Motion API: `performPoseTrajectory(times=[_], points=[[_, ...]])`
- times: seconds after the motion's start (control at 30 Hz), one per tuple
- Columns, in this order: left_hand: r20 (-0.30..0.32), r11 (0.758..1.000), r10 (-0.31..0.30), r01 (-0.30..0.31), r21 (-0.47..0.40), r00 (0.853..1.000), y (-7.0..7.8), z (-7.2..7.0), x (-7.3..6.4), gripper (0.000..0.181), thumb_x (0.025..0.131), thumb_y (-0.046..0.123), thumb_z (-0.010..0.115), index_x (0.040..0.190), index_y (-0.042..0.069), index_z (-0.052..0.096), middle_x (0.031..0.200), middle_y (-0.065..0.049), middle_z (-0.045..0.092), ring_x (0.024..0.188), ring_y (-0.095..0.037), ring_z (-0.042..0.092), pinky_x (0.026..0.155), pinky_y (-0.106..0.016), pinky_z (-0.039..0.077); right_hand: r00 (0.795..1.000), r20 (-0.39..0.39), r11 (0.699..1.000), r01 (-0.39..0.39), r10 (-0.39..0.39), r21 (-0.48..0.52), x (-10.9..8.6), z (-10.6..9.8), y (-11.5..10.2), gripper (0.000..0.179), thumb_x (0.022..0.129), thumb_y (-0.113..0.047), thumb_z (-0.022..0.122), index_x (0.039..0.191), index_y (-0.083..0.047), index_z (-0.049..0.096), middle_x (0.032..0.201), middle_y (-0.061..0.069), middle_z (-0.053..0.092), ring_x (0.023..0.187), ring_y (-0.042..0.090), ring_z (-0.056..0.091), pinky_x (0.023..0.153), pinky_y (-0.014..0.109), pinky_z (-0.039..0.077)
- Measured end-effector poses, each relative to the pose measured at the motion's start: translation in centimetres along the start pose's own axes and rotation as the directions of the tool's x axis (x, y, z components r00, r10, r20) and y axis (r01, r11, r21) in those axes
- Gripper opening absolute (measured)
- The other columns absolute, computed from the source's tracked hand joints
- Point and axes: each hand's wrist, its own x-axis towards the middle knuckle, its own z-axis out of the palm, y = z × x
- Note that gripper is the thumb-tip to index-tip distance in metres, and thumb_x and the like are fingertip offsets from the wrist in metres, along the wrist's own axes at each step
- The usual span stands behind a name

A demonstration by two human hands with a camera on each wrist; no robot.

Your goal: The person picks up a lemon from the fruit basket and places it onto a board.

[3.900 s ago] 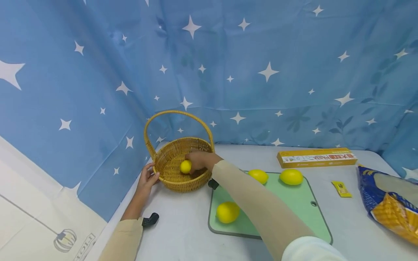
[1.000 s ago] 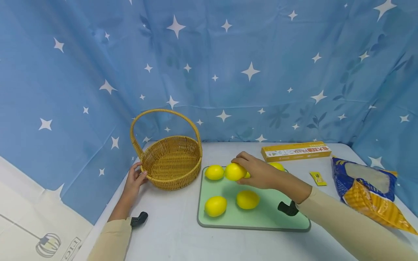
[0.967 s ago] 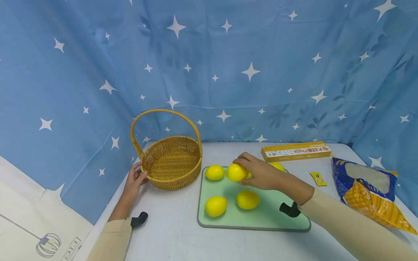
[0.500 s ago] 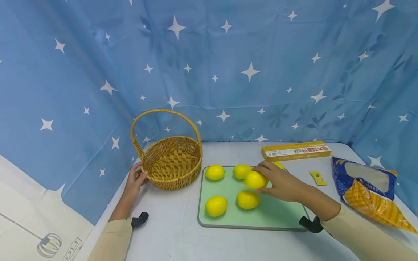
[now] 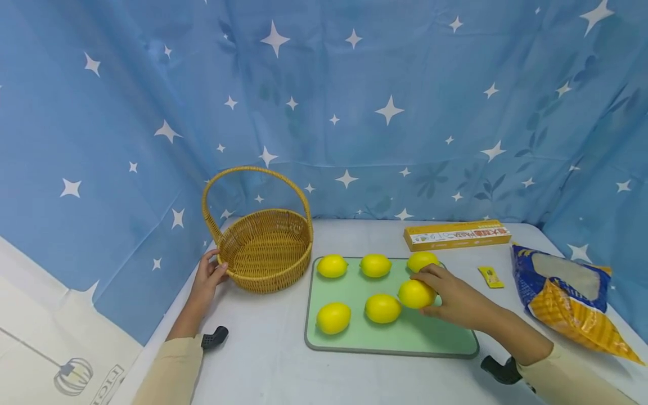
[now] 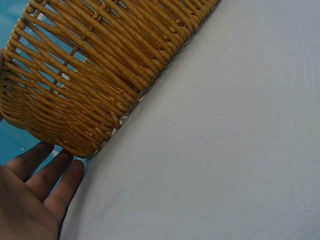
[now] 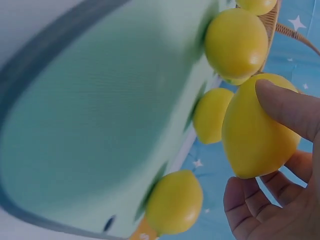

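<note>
My left hand [image 5: 206, 279] holds the near left side of a round wicker basket [image 5: 275, 281] with a tall arched handle. In the left wrist view, fingertips [image 6: 70, 177] meet the basket's woven wall. The basket has no fruit inside. To its right, a green cutting board [image 5: 349, 288] with a grey edge bears several yellow lemons, including one at the near left [image 5: 333, 318] and another at the back middle [image 5: 376, 265]. My right hand [image 5: 458, 301] holds a lemon [image 7: 260, 127] between thumb and fingers, above the board's right half.
A yellow pasta box [image 5: 458, 235] lies behind the board. Right of it are a small yellow packet [image 5: 490, 277] and a blue and orange bag [image 5: 567, 301]. A blue star-patterned curtain [image 5: 344, 140] hangs behind the white table [image 5: 273, 349].
My right hand left the basket earlier, and the lemon seen in there is gone from it. Over the last second the hand has carried a lemon rightward and nearer. The left hand stays at the basket.
</note>
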Motion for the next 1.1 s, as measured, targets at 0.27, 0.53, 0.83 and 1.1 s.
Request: performPoseTrajectory(times=[0.27, 0.53, 0.83, 1.1], points=[[0.033, 0.999, -0.005, 0.006, -0.043, 0.999, 2.6, 0.2, -1.0, 0.058, 0.105, 0.023, 0.046, 0.151, 0.008, 0.016, 0.152, -0.028, 0.027, 0.129, -0.043, 0.040, 0.103, -0.053, 0.037, 0.998, 0.029, 0.998, -0.058, 0.058, 0.018, -1.4, 0.3, 1.0, 0.063, 0.077, -0.030, 0.083, 0.131, -0.011, 0.057, 0.130, 0.005, 0.050, 0.112, 0.028, 0.052, 0.094, 0.055, 0.044], [0.028, 1.000, -0.009, 0.009, -0.024, 1.000, 4.1, 0.7, -1.8, 0.057, 0.104, 0.022, 0.047, 0.150, 0.006, 0.017, 0.151, -0.029, 0.028, 0.129, -0.044, 0.040, 0.102, -0.047, 0.040, 0.994, 0.051, 0.995, -0.098, 0.097, 0.005, -2.2, 0.3, 1.8, 0.065, 0.075, -0.032, 0.084, 0.131, -0.009, 0.058, 0.124, 0.003, 0.052, 0.108, 0.025, 0.053, 0.094, 0.054, 0.045], [0.017, 1.000, -0.002, 0.003, -0.031, 1.000, 0.9, 0.2, -0.3, 0.057, 0.105, 0.024, 0.047, 0.152, 0.013, 0.017, 0.152, -0.024, 0.028, 0.130, -0.038, 0.041, 0.100, -0.041, 0.044, 0.989, 0.056, 0.991, -0.136, 0.136, 0.006, -2.8, 0.5, 2.4, 0.067, 0.074, -0.035, 0.085, 0.130, -0.010, 0.058, 0.123, 0.003, 0.052, 0.110, 0.025, 0.052, 0.096, 0.056, 0.042], [0.015, 1.000, 0.009, -0.009, -0.019, 1.000, 0.4, 0.1, -0.3, 0.060, 0.104, 0.028, 0.046, 0.153, 0.013, 0.015, 0.152, -0.026, 0.027, 0.130, -0.038, 0.040, 0.096, -0.032, 0.047, 0.980, 0.092, 0.984, -0.176, 0.175, 0.003, -3.0, 0.8, 2.9, 0.067, 0.074, -0.037, 0.084, 0.130, -0.013, 0.058, 0.127, 0.004, 0.051, 0.114, 0.028, 0.051, 0.099, 0.059, 0.039]])
